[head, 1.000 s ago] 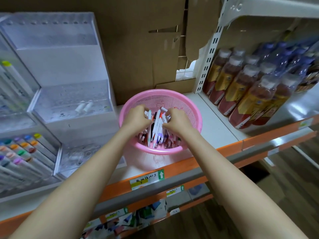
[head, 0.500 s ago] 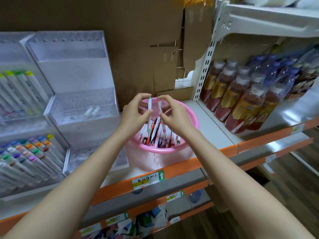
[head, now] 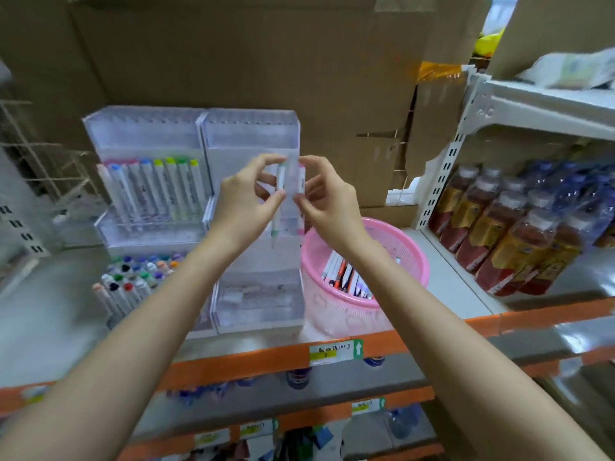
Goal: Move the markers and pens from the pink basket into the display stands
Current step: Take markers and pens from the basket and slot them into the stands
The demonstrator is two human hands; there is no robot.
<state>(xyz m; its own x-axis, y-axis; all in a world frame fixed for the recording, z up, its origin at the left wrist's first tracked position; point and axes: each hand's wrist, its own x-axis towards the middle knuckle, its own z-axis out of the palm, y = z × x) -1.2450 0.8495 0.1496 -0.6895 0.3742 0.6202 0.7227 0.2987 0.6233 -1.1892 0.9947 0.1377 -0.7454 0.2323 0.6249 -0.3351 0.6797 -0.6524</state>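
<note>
Pinching a white marker with a green tip (head: 277,221) between thumb and fingertips, the left hand (head: 244,202) holds it close to upright with the green tip pointing down. The right hand (head: 331,202) pinches a white marker with pink ends (head: 302,181) in the same manner, also close to upright. The two markers sit just beside each other between the hands. Motion blur prevents telling whether they touch.

Both markers are raised in front of the upper tiers of the right-hand clear acrylic tiered display stand (head: 253,304). Directly to its left stands the left-hand clear acrylic tiered display stand (head: 143,128). Its upper tier carries a row of white markers with coloured caps (head: 156,188), leaning back. Its lower tier carries a cluster of markers with mixed cap colours (head: 133,277).

A round pink plastic mesh basket (head: 416,261) stands just beside the right-hand stand, on its right. It contains loose assorted pens and markers (head: 344,277). The right forearm passes over its near-left portion.

Stands and basket rest on a white shelf with an orange front edge (head: 459,294), which bears a yellow-and-green price label (head: 332,352). Plastic bottles of reddish-brown drink (head: 499,234) fill the adjoining shelf on the right. Brown cardboard sheeting (head: 233,61) stands behind the stands.
</note>
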